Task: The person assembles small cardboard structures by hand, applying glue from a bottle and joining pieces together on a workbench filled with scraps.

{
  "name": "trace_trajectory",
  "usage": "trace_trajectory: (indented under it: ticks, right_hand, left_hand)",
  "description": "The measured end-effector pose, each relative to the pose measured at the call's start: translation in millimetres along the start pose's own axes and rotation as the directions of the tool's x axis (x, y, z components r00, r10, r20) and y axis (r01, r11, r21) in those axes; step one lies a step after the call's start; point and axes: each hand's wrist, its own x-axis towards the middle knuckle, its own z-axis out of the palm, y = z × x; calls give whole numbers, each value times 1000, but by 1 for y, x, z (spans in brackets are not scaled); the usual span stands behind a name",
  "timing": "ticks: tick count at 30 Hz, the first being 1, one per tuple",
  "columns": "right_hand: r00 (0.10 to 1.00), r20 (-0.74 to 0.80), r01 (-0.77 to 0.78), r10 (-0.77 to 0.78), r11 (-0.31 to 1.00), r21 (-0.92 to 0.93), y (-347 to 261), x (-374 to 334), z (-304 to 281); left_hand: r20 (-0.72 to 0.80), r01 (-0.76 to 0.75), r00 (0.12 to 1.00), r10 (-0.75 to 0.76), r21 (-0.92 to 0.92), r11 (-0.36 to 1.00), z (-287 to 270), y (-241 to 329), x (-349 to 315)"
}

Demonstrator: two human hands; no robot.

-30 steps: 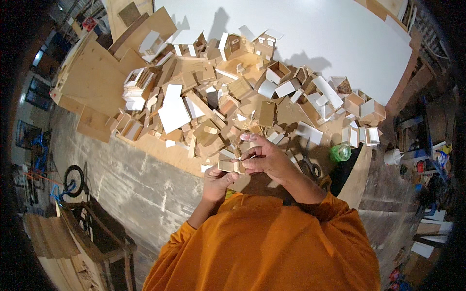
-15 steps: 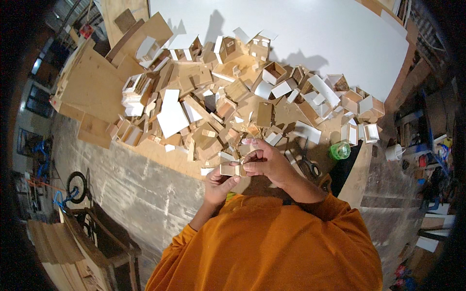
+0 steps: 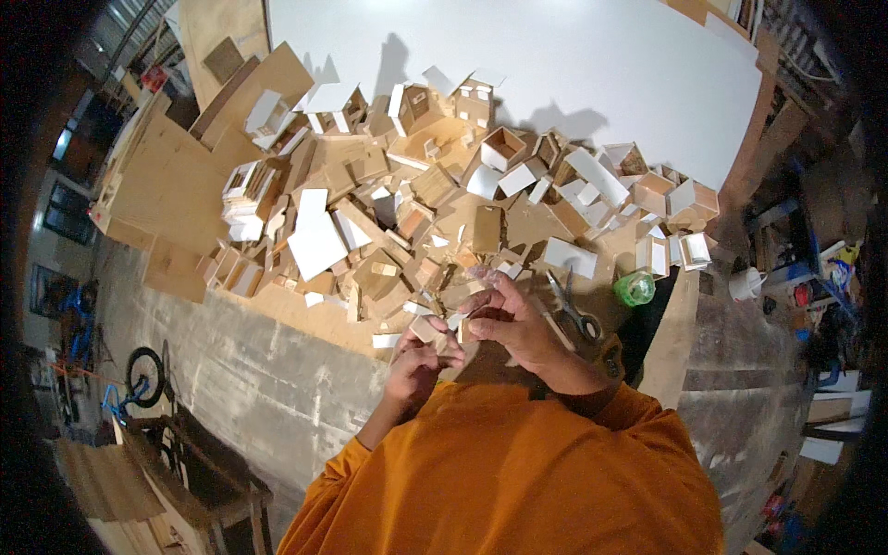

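My left hand (image 3: 416, 370) is closed on a small pale wooden piece (image 3: 425, 329), which tilts up between thumb and fingers. Close beside it, my right hand (image 3: 520, 331) pinches another small wooden piece (image 3: 464, 329) between thumb and forefinger, its other fingers raised. A narrow gap seems to separate the two pieces; their exact shapes are too small to tell. Just beyond my hands, wood and white board offcuts (image 3: 377, 270) lie heaped on the wooden worktop (image 3: 268, 301). Scissors with dark handles (image 3: 585, 321) rest right of my right hand.
Several small model houses (image 3: 335, 106) of wood and white board stand toward the back. A green translucent container (image 3: 635, 289) sits near the right edge. Behind spreads a large white board (image 3: 555, 55). At lower left are a wooden stand (image 3: 199, 458) and a bicycle wheel (image 3: 145, 375).
The two small pieces, together before, are now slightly apart. My left hand has turned and tilted its piece, its fingers curling in. The whole view has shifted a little.
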Motion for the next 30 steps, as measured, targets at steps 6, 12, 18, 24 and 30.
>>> trace_trajectory:
  ticks: [6, 12, 18, 24, 30]
  right_hand:
    - [999, 24, 47, -45, 996, -69, 0, -10, -8]
    - [993, 78, 97, -87, 986, -138, 0, -22, -15]
    - [986, 72, 161, -147, 950, -268, -5, -38, -23]
    - [987, -6, 154, -162, 948, -280, -7, -52, -30]
    - [992, -28, 122, -123, 992, -41, 3, -62, -43]
  left_hand:
    - [173, 269, 956, -238, -180, 946, -3, -5, 1]
    - [-74, 371, 928, -364, 255, 893, 12, -11, 9]
    - [-115, 406, 914, -390, 306, 861, 33, -14, 12]
    - [-73, 348, 936, -344, 329, 878, 45, -25, 14]
    - [-47, 315, 945, -323, 390, 865, 43, -39, 17]
